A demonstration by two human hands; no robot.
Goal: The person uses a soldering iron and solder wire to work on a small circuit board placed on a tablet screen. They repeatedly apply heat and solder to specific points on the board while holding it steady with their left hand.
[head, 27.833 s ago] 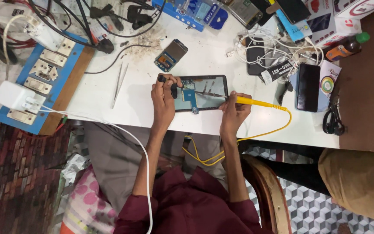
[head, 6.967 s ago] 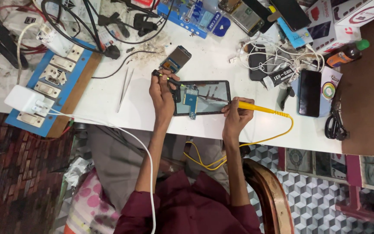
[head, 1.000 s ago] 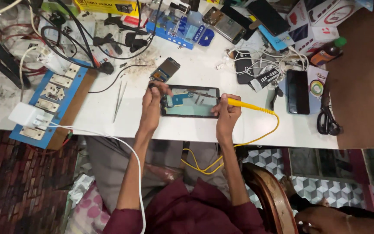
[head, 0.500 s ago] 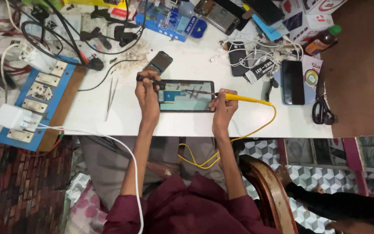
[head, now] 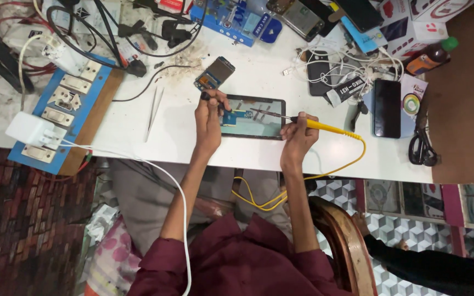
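Note:
An opened phone [head: 253, 117] lies flat on the white table [head: 138, 137] with its insides facing up. My right hand [head: 298, 134] grips a yellow-handled soldering iron [head: 325, 127], its metal tip reaching left over the phone's middle. My left hand [head: 209, 118] rests at the phone's left end and pinches a thin dark tool [head: 215, 101] that points down at the board there. A yellow cable [head: 314, 176] runs from the iron over the table edge and loops below.
A small circuit board [head: 215, 73] and metal tweezers [head: 153, 112] lie left of the phone. A blue switch panel [head: 61, 104] with a white charger [head: 28, 129] sits far left. Phones [head: 386, 107], cables, scissors [head: 422, 148] and a bottle [head: 429, 55] crowd the right. A wooden chair [head: 346, 241] is behind me.
The view has shifted slightly. Both hands stay on the phone; the iron's tip still lies over its middle, and the left hand's tool stays at the left end.

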